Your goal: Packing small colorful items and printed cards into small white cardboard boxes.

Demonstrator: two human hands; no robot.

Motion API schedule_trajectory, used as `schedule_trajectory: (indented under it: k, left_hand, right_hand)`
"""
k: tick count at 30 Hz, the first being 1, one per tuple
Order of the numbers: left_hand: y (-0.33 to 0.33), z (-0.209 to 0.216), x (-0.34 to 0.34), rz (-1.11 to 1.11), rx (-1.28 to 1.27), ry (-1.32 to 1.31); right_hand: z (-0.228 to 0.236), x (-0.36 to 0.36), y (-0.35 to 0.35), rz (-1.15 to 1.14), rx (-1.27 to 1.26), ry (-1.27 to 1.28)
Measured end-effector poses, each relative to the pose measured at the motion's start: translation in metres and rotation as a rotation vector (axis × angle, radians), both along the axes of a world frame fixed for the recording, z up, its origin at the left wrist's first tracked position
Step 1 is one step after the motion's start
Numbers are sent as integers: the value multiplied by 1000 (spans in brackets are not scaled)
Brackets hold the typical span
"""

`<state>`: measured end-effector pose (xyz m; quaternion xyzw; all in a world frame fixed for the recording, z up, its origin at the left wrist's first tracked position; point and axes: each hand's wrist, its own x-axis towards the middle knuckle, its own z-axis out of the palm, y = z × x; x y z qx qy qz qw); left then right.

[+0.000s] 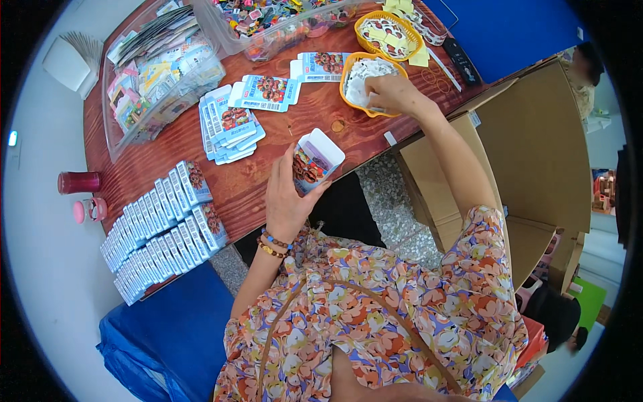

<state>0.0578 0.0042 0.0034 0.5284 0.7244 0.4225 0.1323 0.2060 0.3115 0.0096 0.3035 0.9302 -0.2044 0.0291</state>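
My left hand (287, 204) grips a small printed box (309, 169) with its white top flap standing open, held above the table's near edge. My right hand (395, 95) dips into a yellow basket (348, 98) full of small white pieces (367, 69). Its fingers are drawn together, and their tips are hidden among the pieces. Flat, unfolded boxes (231, 124) of the same light blue print lie in a loose pile beyond my left hand. More flat boxes (270, 92) fan out toward the basket.
Two rows of filled-out boxes (161, 201) stand at the left. Clear bins hold paper packets (167, 67) and small colourful trinkets (281, 20). Another yellow basket (418, 37) holds paper pieces. A black remote-like device (462, 61) lies at the right, near a large open carton (536, 134).
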Motion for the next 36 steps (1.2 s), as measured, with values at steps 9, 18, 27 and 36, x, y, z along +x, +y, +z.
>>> schedule_trajectory:
  k: [9, 18, 27, 36]
  left_hand:
    - [17, 0, -4, -22, -12, 9]
    - [61, -3, -2, 7, 39, 183]
    - [65, -2, -4, 41, 31, 168]
    - [61, -6, -5, 37, -6, 183]
  right_hand:
    - [25, 14, 14, -158, -466, 273]
    - [97, -17, -64, 25, -534, 245]
    - [103, -26, -90, 78, -392, 203]
    - [86, -22, -84, -32, -549, 265]
